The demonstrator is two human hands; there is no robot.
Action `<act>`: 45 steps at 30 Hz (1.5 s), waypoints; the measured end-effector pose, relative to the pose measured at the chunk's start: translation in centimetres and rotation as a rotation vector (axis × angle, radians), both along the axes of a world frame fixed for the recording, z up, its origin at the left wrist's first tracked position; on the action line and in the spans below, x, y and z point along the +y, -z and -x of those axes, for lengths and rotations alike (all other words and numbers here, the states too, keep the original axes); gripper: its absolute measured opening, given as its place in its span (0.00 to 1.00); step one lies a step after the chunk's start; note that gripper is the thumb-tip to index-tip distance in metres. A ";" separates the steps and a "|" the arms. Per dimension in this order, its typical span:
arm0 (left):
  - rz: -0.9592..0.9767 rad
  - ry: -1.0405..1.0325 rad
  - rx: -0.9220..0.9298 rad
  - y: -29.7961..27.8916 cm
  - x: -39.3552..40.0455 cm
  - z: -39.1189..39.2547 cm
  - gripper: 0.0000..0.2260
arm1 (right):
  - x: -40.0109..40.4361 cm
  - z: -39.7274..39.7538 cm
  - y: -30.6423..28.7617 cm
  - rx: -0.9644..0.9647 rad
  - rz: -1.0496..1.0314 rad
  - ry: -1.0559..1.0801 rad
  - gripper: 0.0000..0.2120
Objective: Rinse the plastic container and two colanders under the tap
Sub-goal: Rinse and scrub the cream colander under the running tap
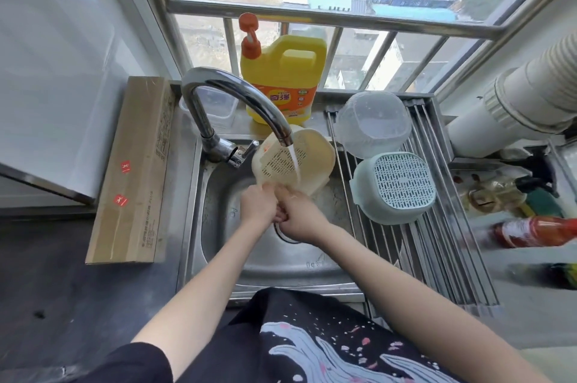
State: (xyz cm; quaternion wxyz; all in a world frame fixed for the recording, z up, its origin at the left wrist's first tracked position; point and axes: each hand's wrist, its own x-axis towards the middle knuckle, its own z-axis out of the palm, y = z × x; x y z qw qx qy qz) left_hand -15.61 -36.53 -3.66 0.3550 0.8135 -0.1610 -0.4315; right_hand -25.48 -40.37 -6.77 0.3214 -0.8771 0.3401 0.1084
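A cream colander [312,158] is tilted on edge over the steel sink [218,226], its perforated base facing me. Water runs from the chrome tap [237,95] onto that base. My left hand [257,206] and my right hand [296,214] grip its lower rim side by side, fingers curled round the edge. A pale green colander [395,186] lies upside down on the drying rack [437,242] to the right. Behind it, a clear plastic container [373,123] also rests upside down on the rack.
A yellow detergent jug [282,80] with an orange pump stands on the sill behind the tap. A small clear tub [218,108] sits by the tap base. A long cardboard box [134,170] lies left of the sink. Sauce bottles [530,231] lie at far right.
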 end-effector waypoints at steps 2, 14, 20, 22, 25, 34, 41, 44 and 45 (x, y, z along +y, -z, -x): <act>-0.004 0.011 0.052 0.0 0.5 -0.1 0.22 | -1.7 1.7 -0.5 0.175 0.226 -0.149 0.35; -0.064 0.070 0.022 1.2 0.6 0.1 0.20 | 0.7 -0.2 0.3 0.355 0.247 -0.031 0.22; -0.233 0.256 -0.022 0.8 1.1 -0.9 0.16 | -1.5 2.9 -0.3 0.363 0.052 -0.260 0.27; -0.293 0.378 -0.056 0.7 1.0 -1.4 0.15 | -3.2 4.1 -0.1 0.510 0.307 -0.415 0.25; -0.341 0.398 0.015 0.8 1.0 -1.8 0.15 | -5.2 4.5 0.1 0.548 0.481 -0.381 0.23; -0.155 0.149 0.368 0.8 0.7 -1.1 0.13 | -0.1 -0.2 -1.1 0.783 0.463 -0.146 0.28; -0.100 0.064 0.628 2.0 1.0 0.1 0.20 | -1.0 1.7 -3.0 0.577 0.611 -0.292 0.16; -0.138 0.133 0.484 2.0 1.2 -0.5 0.26 | -2.4 2.6 -3.3 0.586 0.689 -0.429 0.12; -0.127 0.099 0.371 2.1 1.3 -1.0 0.26 | -2.9 2.9 -3.2 0.616 0.726 -0.456 0.11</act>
